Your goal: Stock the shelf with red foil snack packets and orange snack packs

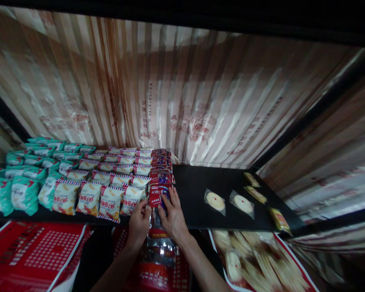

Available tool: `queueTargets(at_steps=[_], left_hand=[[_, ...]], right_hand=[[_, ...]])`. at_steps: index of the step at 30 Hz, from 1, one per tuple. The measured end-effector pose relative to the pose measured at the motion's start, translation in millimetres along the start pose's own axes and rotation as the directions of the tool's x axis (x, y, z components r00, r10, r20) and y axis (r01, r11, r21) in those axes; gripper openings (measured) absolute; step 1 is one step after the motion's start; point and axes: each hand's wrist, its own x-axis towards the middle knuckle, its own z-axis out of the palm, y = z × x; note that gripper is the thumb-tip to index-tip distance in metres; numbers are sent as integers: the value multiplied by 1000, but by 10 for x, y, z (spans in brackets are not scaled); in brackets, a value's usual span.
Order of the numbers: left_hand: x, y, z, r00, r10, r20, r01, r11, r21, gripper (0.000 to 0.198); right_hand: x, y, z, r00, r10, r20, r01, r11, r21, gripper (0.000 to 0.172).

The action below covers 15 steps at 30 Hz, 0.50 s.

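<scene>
Both my hands are on a strip of red snack packets that runs from the black shelf down over its front edge. My left hand is closed, with thumb and curled fingers pinching the left edge of the strip. Across the right side of the top red packet lies my right hand, its fingers stretched out and apart. Behind them, a row of red and purple packets reaches back to the curtain. Close on the left stand white and red snack bags.
Teal snack bags fill the left of the black shelf. To the right lie two round wrapped pieces and several yellow packets. Below are a red basket and a basket of pale wrapped food. A pleated curtain hangs behind.
</scene>
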Motion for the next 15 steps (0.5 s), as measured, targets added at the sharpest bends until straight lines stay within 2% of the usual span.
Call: queueTargets(at_steps=[3,5,7,9,11,15], left_hand=[[-86,45,9,972,234,-32,-222,950,219,44],[-143,36,35,936,350,33,-343,891,297,47],[-182,-13,76,929,349,124,-370,881,294,50],[-199,-78,121,942,292,169,-330,901,283,54],[-199,-130,157,952,252,175,-294,911,289,56],[-191,-145,195,955,249,159,-286,913,291,59]], right_hand=[[-10,-17,13,1000,8,-19,-8,1000,5,41],[-12,-29,17,1000,16,-26,-16,1000,9,41],[-12,-34,20,999,23,-30,-23,1000,14,40],[-12,-33,23,999,26,-35,-25,999,21,39],[-15,-28,23,999,24,-38,-23,999,27,39],[-14,-24,6,999,20,-25,-20,999,26,37]])
